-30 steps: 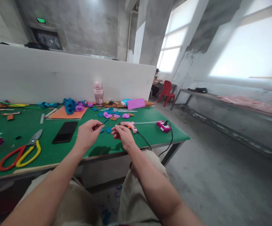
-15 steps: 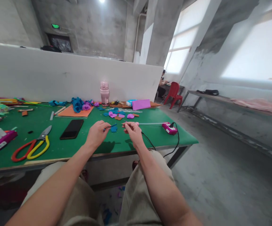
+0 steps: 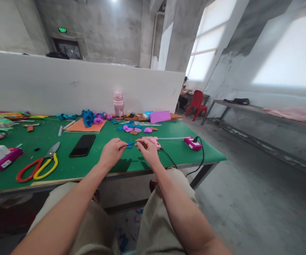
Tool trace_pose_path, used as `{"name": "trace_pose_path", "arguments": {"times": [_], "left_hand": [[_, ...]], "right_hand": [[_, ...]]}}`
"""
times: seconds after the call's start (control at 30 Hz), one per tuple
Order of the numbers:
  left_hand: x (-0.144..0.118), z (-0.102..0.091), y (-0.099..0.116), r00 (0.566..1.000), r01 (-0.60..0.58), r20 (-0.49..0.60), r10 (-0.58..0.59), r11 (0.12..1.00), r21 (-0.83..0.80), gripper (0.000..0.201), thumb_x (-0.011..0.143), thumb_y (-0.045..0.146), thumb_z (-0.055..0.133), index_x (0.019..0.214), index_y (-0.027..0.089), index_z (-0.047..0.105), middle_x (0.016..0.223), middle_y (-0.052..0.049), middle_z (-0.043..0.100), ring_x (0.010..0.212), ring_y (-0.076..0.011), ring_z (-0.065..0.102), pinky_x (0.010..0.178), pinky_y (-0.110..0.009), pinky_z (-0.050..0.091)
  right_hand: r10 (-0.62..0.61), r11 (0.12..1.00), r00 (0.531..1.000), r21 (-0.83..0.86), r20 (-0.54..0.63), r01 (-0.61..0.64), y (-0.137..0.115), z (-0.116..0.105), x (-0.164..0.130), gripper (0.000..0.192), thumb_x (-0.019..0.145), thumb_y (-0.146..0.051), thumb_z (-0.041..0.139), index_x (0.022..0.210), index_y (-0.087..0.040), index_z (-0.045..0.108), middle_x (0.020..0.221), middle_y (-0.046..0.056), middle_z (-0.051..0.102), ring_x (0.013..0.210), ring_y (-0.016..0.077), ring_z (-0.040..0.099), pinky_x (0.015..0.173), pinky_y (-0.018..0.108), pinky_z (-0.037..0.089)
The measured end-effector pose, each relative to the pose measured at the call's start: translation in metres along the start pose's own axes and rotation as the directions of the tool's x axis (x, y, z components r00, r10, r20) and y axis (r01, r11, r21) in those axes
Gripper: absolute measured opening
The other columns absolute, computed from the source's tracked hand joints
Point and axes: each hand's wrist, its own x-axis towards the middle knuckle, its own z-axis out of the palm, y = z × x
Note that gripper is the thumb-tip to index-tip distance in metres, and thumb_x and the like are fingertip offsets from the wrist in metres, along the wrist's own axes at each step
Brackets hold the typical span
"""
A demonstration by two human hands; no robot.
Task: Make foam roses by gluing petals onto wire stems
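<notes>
My left hand is closed in a pinch on a thin, dark blue strip that points to the right. Close by, my right hand is also pinched, its fingertips at the far end of the strip; whatever they hold is too small to make out. Behind the right hand lies a pink glue gun with a black cord, partly hidden by the fingers. Blue and purple cut pieces lie on the green table beyond the hands.
Red-and-yellow-handled scissors and a black phone lie on the left. A purple power strip sits at the right edge. At the back are blue flowers on orange sheets and a pink bottle. A person sits beyond the white partition.
My hands have come closer together, the left moving right with the blue strip toward the right fingertips. The view has shifted slightly, and more of the glue gun shows.
</notes>
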Motion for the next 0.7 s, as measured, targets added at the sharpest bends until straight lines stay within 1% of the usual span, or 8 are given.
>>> {"name": "trace_pose_path", "arguments": {"times": [0.1, 0.17, 0.27, 0.4, 0.5, 0.7], "left_hand": [[-0.001, 0.002, 0.0, 1.0, -0.023, 0.014, 0.023, 1.0, 0.018, 0.019, 0.082, 0.025, 0.051, 0.086, 0.018, 0.068, 0.076, -0.004, 0.061, 0.075, -0.0151, 0.054, 0.066, -0.025, 0.041], [-0.001, 0.002, 0.0, 0.998, -0.047, 0.034, 0.045, 0.997, 0.06, 0.02, 0.083, 0.025, 0.049, 0.086, 0.019, 0.068, 0.077, -0.004, 0.061, 0.076, -0.0153, 0.053, 0.066, -0.025, 0.041], [-0.001, 0.002, 0.002, 0.995, -0.086, 0.062, 0.077, 0.985, 0.149, 0.022, 0.084, 0.026, 0.048, 0.086, 0.02, 0.069, 0.076, -0.005, 0.06, 0.076, -0.016, 0.052, 0.065, -0.025, 0.041], [-0.002, -0.001, 0.005, 0.991, -0.122, 0.079, 0.107, 0.965, 0.233, 0.024, 0.085, 0.028, 0.046, 0.086, 0.021, 0.069, 0.075, -0.005, 0.058, 0.076, -0.0167, 0.051, 0.063, -0.026, 0.039], [-0.003, -0.003, 0.006, 0.991, -0.122, 0.078, 0.106, 0.959, 0.255, 0.025, 0.086, 0.029, 0.044, 0.086, 0.023, 0.069, 0.075, -0.005, 0.058, 0.076, -0.0164, 0.05, 0.061, -0.025, 0.038], [-0.003, -0.006, 0.007, 0.992, -0.111, 0.086, 0.091, 0.957, 0.269, 0.024, 0.085, 0.029, 0.045, 0.085, 0.023, 0.068, 0.074, -0.004, 0.058, 0.077, -0.0163, 0.051, 0.062, -0.025, 0.038]], "right_hand": [[0.003, 0.999, 1.0, -0.049, 0.014, -0.003, 0.004, 0.0, -0.003, 0.024, 0.079, -0.039, 0.051, 0.089, -0.02, 0.062, 0.079, 0.003, 0.066, 0.075, 0.0175, 0.063, 0.068, 0.03, 0.05], [0.002, 0.998, 1.0, -0.065, 0.018, -0.001, 0.003, 0.0, -0.003, 0.025, 0.08, -0.039, 0.049, 0.088, -0.019, 0.062, 0.079, 0.004, 0.066, 0.075, 0.0173, 0.063, 0.069, 0.029, 0.049], [-0.034, 0.996, 0.999, -0.084, 0.021, 0.036, -0.006, -0.001, -0.003, 0.025, 0.082, -0.037, 0.046, 0.089, -0.02, 0.063, 0.083, 0.003, 0.066, 0.074, 0.0162, 0.062, 0.068, 0.028, 0.049], [-0.109, 0.976, 0.993, -0.186, 0.034, 0.114, -0.022, -0.003, -0.003, 0.02, 0.081, -0.032, 0.049, 0.085, -0.021, 0.065, 0.081, 0.002, 0.067, 0.074, 0.016, 0.06, 0.069, 0.027, 0.047], [-0.114, 0.963, 0.993, -0.241, 0.033, 0.118, -0.027, -0.002, -0.003, 0.018, 0.079, -0.03, 0.05, 0.079, -0.021, 0.066, 0.077, 0.002, 0.067, 0.072, 0.0161, 0.06, 0.069, 0.027, 0.046], [-0.12, 0.946, 0.991, -0.295, 0.066, 0.134, -0.023, 0.004, -0.004, 0.018, 0.078, -0.025, 0.049, 0.08, -0.021, 0.066, 0.077, 0.001, 0.068, 0.072, 0.0152, 0.061, 0.07, 0.026, 0.047]]}}
